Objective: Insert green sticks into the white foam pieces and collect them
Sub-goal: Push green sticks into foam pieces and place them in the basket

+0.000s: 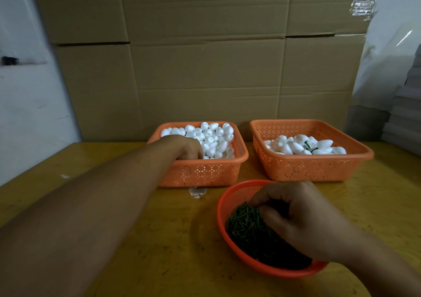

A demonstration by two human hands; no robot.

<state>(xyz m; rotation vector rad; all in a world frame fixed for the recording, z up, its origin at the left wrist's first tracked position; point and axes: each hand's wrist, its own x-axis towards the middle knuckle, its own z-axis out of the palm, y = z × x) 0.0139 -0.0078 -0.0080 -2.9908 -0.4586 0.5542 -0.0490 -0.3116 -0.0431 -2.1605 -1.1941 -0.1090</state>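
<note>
Early in the job, by the look of it. Left bin (198, 171) far-left on the table (159, 239), heaped with plain white foam pieces (214, 137). Right bin (312, 167) beside it, apart by a narrow gap, holding only a thin layer of done pieces (296, 146); green stub (308, 145) showing on one, the rest too small to check. Most of the stock left to do.

Left hand (189, 147) reaching into left bin at its near-left corner, fingers curled down among the foam; fingertips hidden, so cannot tell if a piece is held. Right hand (296, 214) over the round bowl (222, 212), near-right, thumb and fingers drawn together at the top of the sticks (246, 223); seemingly pinching one or a few, though the pinch is too dark to confirm. Likely step: fetching one foam piece and one stick at once.

Materials: foam egg-shaped, matte, smooth, light; probably soft to pierce. Sticks short, thin, dark green, straight, loose in a tangled heap. Bins rectangular, orange plastic, walls perforated in small holes; bowl round, same orange mesh. Table yellow-brown, glossy, with a white chipped spot (198, 192) near left bin. Cardboard (205, 57) stacked behind.
</note>
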